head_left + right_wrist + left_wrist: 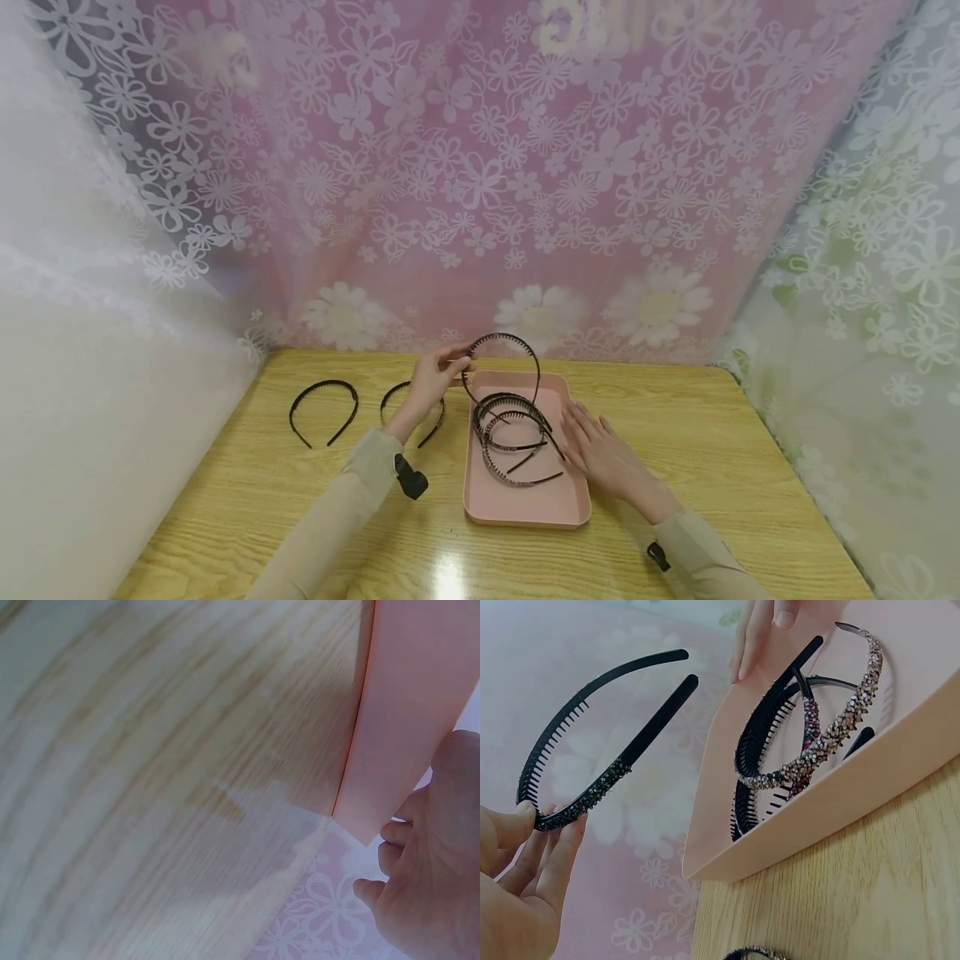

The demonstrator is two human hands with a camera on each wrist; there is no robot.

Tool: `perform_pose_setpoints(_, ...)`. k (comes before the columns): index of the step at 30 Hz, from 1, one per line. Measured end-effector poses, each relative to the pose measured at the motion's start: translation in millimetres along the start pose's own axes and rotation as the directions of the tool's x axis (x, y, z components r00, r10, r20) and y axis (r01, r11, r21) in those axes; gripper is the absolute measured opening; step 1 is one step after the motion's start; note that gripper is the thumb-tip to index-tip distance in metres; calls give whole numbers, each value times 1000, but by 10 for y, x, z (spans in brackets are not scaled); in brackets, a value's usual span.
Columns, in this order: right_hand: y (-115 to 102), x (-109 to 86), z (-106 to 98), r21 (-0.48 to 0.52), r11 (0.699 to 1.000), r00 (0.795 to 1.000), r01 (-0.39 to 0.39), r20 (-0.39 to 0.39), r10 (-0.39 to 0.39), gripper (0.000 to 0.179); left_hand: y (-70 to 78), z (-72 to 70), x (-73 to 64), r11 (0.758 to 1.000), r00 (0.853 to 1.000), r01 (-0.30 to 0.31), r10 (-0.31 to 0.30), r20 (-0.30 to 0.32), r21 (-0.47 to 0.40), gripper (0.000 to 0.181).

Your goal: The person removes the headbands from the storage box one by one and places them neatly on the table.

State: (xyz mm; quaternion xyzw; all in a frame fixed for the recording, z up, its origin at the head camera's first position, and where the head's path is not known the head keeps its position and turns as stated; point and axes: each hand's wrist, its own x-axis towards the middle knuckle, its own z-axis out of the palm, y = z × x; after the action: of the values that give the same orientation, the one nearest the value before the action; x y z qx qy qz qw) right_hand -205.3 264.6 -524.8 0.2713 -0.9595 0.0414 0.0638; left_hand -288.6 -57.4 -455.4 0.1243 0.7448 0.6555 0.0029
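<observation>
My left hand pinches a black toothed headband with dark glitter between thumb and fingers. It holds the band raised over the far left part of a pink tray, its free ends apart in the left wrist view. Inside the tray several headbands lie overlapping, some with pinkish-silver or purple-red glitter. My right hand rests with extended fingers against the tray's right rim; the right wrist view shows the hand beside the outer wall.
Left of the tray, a black headband lies on the wooden table. Between it and the tray lies another headband, partly covered by my left hand. A pink flowered sheet hangs behind the table's back edge, with pale sheets at both sides.
</observation>
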Motion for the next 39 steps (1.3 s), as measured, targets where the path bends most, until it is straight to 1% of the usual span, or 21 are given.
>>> perform_pose_setpoints(3, -2, 5, -9, 6, 1000, 1000, -5, -1, 5, 63, 0, -34, -15, 1000, 1000, -3, 3, 0, 4, 36)
perform_pose_setpoints(4, -3, 6, -14, 6, 1000, 1000, -5, -1, 5, 63, 38, -41, -40, 1000, 1000, 4, -4, -3, 4, 36)
perform_pose_setpoints(8, -9, 9, -24, 6, 1000, 1000, -1, -5, 1, 62, 27, -99, -46, 999, 999, 32, -32, -8, -23, 36)
perform_pose_setpoints(10, -17, 8, -31, 8, 1000, 1000, 0, -5, 0, 62, 8, -133, -46, 998, 999, 43, -44, -17, -37, 36)
perform_pose_setpoints(11, -20, 7, -34, 12, 1000, 1000, 1, -7, -1, 62, -42, -157, -28, 998, 999, 43, -44, -19, -41, 36)
perform_pose_setpoints(16, -32, 2, -45, 19, 1000, 1000, 2, -15, -2, 62, -98, -239, -53, 997, 998, 53, -55, -38, -56, 38)
perform_pose_setpoints(22, -20, -1, -45, 16, 1000, 999, 16, -30, -15, 61, -142, -330, -93, 996, 994, 78, -81, -72, -35, 38)
perform_pose_setpoints(25, -9, 1, -36, 2, 1000, 999, 19, -29, -19, 62, -161, -373, -121, 997, 994, 72, -74, -83, -21, 39)
perform_pose_setpoints(29, 2, 5, -16, -4, 1000, 1000, 13, -24, -13, 61, -186, -426, -151, 998, 994, 65, -66, -81, -18, 39)
perform_pose_setpoints(34, 1, -3, 1, 6, 1000, 999, 14, -38, -14, 61, -228, -500, -185, 998, 994, 64, -66, -82, -29, 37)
perform_pose_setpoints(39, -2, -13, 14, 11, 1000, 998, 24, -60, -23, 62, -263, -588, -219, 996, 992, 78, -82, -92, -41, 38)
